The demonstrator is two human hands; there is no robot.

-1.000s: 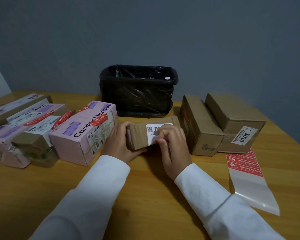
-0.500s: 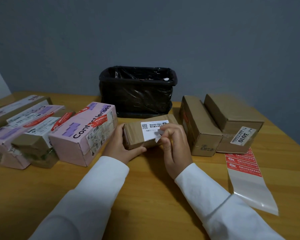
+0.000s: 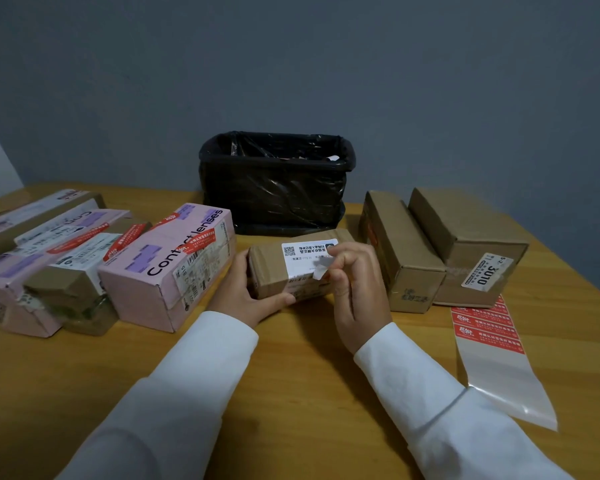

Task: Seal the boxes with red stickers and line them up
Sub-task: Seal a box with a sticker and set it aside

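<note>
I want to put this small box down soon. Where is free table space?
Bare table lies near you, in front of the pink box, and between your sleeves. Crowded: far left boxes; the right, with two brown boxes and sticker strip.

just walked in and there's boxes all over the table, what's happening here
A person steadies a small brown box with the left hand, while the right hand pinches a peeled corner of its white label. Boxes already bearing red stickers sit to the left; two plain brown boxes and a sticker strip wait at right.
</note>
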